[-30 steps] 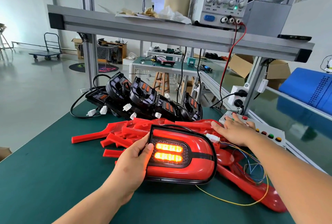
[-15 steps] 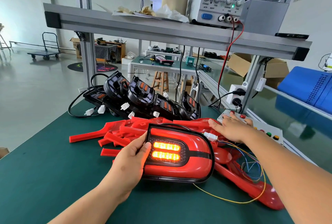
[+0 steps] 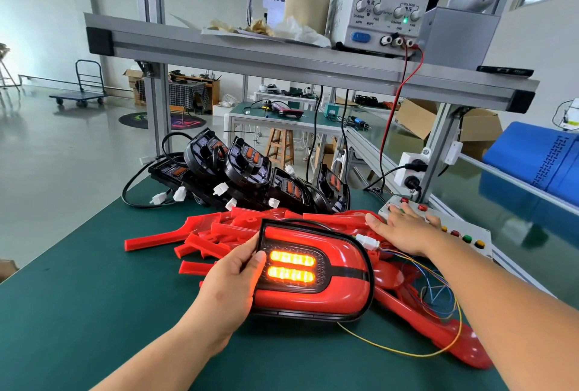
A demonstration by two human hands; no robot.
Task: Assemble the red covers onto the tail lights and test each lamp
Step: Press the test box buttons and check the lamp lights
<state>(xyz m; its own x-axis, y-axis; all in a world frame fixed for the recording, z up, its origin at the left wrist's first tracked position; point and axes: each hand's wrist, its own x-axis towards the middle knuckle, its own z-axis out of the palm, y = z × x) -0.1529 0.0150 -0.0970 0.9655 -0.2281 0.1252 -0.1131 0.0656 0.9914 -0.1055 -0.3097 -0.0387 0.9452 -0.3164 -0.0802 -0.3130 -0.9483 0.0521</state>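
**Step in hand: lamp test.** The covered tail light (image 3: 313,274) lies near the middle of the bench (image 3: 78,296), with its right end over the heap of loose red covers (image 3: 213,234). Two amber bars glow in its dark centre panel, and the red surround is lit.

**Left hand** (image 3: 228,284): the grip is closed round the left end of the tail light, with the thumb on the face beside the amber bars.

**Right hand** (image 3: 404,229): the grip is spread, fingers straight and flat on the switch box (image 3: 454,230) at the right edge of the bench. Which button they press cannot be told.

A white connector (image 3: 367,240) sits at the lamp's upper right corner and leads into a loose bundle of thin wires (image 3: 438,293) trailing over the covers. The power supply (image 3: 388,2) on the shelf above reads 12.00 on its voltage display. Uncovered black lamp housings (image 3: 250,171) stand along the far edge.

**Hazards from here:**
- Lifting or turning the lamp with the connector mated is likely to tug the thin wires. The plug may part and give a false failure.
- The lamp sits on an uneven heap, so releasing the left grip may let it slide.
- Loose wire loops may snag when the next cover is drawn out.
- A cover not fully clipped could pass the light test unnoticed.
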